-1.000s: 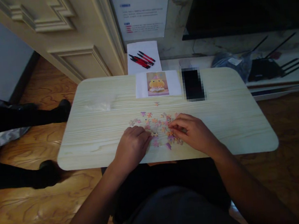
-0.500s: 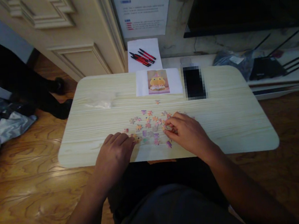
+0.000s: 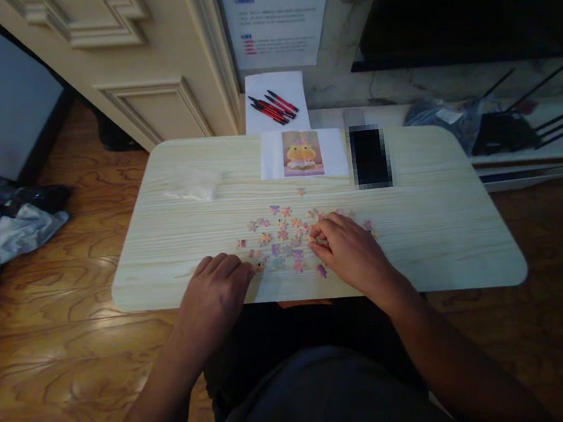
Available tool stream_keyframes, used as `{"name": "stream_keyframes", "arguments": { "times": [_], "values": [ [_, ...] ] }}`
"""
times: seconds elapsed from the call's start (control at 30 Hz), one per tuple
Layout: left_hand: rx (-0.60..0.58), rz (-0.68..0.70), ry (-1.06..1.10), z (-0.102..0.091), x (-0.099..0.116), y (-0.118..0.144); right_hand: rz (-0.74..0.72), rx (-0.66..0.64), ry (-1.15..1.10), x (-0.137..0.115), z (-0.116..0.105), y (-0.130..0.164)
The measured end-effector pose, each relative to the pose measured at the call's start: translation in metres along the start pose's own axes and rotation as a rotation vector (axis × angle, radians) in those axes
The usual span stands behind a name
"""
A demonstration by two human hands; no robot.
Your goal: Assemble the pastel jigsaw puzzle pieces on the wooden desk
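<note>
Left hand point(image 3: 218, 291) was palm down, knuckles up, fingers bent inward. Right hand point(image 3: 349, 251) angled inward too, fingers curled, thumb near index fingertip. Left forearm point(image 3: 154, 392) and right forearm point(image 3: 451, 341) slanted toward each other

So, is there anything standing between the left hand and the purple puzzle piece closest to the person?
Yes: a greenish piece and a pink piece lie on the table between the left hand and the purple puzzle piece. Nothing taller shows.
</note>
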State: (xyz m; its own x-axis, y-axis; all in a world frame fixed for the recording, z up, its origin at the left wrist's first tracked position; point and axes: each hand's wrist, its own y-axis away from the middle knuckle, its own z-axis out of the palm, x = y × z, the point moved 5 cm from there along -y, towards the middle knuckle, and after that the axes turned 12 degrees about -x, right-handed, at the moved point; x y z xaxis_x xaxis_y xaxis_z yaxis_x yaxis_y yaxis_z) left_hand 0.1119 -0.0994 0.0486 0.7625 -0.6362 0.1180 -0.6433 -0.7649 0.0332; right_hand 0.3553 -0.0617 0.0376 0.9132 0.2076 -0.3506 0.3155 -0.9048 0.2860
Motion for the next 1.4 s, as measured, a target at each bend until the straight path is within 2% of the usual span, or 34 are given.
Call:
{"name": "stream_keyframes", "arguments": {
  "times": [0.13,0.33,0.6,0.83,0.97,1.27,1.4],
  "values": [
    [-0.007,-0.005,-0.010,-0.001,-0.001,0.001,-0.007,-0.003,-0.003,0.000,0.001,0.001],
    [-0.017,-0.008,-0.023,-0.002,-0.005,0.005,-0.033,0.081,-0.017,0.005,-0.002,0.006],
    [-0.033,-0.028,-0.016,0.001,-0.010,0.007,-0.094,0.082,-0.093,0.007,-0.003,0.007],
    [-0.084,-0.027,-0.048,-0.002,-0.006,0.004,-0.138,0.129,-0.201,0.030,-0.014,0.022],
    [-0.102,-0.015,-0.071,-0.003,-0.005,0.005,-0.185,0.119,-0.221,0.040,-0.013,0.034],
    [-0.111,-0.037,-0.108,-0.002,-0.010,0.006,-0.173,0.159,-0.248,0.047,-0.006,0.050],
    [-0.066,-0.025,-0.089,-0.002,-0.012,0.009,-0.154,0.163,-0.262,0.051,-0.006,0.055]
  ]
}}
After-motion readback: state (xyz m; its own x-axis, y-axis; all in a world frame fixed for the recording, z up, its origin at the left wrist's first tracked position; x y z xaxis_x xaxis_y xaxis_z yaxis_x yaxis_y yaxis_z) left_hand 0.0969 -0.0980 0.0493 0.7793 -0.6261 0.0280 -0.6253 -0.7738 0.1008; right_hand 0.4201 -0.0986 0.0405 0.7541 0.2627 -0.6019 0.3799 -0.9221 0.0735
